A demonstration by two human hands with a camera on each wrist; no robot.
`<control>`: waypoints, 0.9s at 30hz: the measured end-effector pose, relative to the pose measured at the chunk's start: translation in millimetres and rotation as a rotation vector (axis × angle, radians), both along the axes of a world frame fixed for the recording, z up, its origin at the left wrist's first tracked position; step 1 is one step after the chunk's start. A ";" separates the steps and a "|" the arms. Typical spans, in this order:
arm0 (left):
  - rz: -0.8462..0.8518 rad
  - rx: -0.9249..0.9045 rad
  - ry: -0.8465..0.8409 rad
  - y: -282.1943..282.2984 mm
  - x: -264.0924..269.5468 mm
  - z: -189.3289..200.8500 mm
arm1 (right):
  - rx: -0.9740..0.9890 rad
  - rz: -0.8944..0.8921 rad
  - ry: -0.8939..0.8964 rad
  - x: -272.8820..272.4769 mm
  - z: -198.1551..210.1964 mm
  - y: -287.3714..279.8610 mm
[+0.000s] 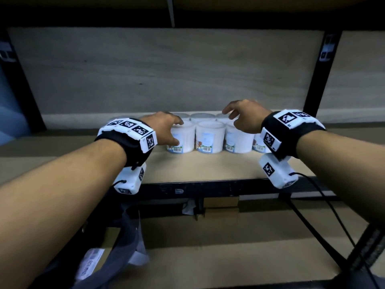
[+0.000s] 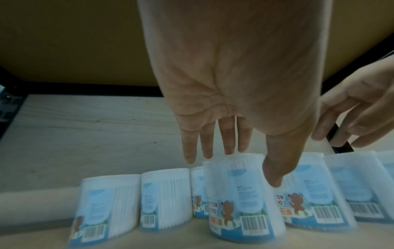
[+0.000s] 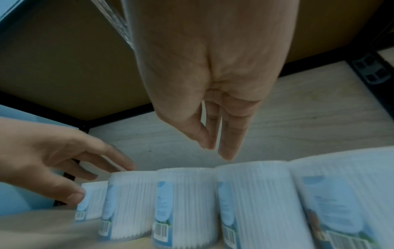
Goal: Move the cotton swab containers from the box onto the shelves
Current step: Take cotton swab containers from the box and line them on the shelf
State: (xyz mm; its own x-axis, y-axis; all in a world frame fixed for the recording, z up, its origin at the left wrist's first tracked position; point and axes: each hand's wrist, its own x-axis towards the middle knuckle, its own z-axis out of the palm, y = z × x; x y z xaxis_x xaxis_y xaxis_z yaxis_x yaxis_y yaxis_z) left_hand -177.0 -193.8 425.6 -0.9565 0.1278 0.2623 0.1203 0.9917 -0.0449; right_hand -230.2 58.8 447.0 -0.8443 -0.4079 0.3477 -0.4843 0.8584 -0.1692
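Several white cotton swab containers (image 1: 210, 139) with blue bear labels stand upright in two rows on the wooden shelf (image 1: 208, 166). My left hand (image 1: 177, 132) straddles the leftmost front container (image 1: 183, 142). Its thumb lies at the front and its straight fingers reach over the top rim. In the left wrist view the same hand (image 2: 243, 168) hangs over that container (image 2: 241, 198). My right hand (image 1: 230, 117) hovers just above the containers on the right with relaxed fingers, holding nothing. In its wrist view the right hand (image 3: 217, 151) is clear of the container tops (image 3: 251, 193).
Black uprights (image 1: 320, 69) frame the shelf, and another board lies close overhead. The shelf's black front rail (image 1: 208, 188) runs below my wrists. Under it lies a cardboard surface (image 1: 208, 257) with a white label (image 1: 89, 262). Black cables (image 1: 312, 205) trail from my right wrist.
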 end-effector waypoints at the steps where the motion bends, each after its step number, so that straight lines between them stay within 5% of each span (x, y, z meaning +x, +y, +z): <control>1: 0.003 -0.003 0.000 -1.4 4.6 1.2 | 0.008 -0.007 0.006 2.0 0.8 3.0; 12: -0.082 0.023 0.001 5.5 52.1 4.5 | 0.042 0.054 -0.034 51.4 -4.1 3.4; 27: -0.213 0.147 -0.139 28.8 126.6 -62.2 | 0.011 0.267 -0.292 142.3 -72.3 -11.9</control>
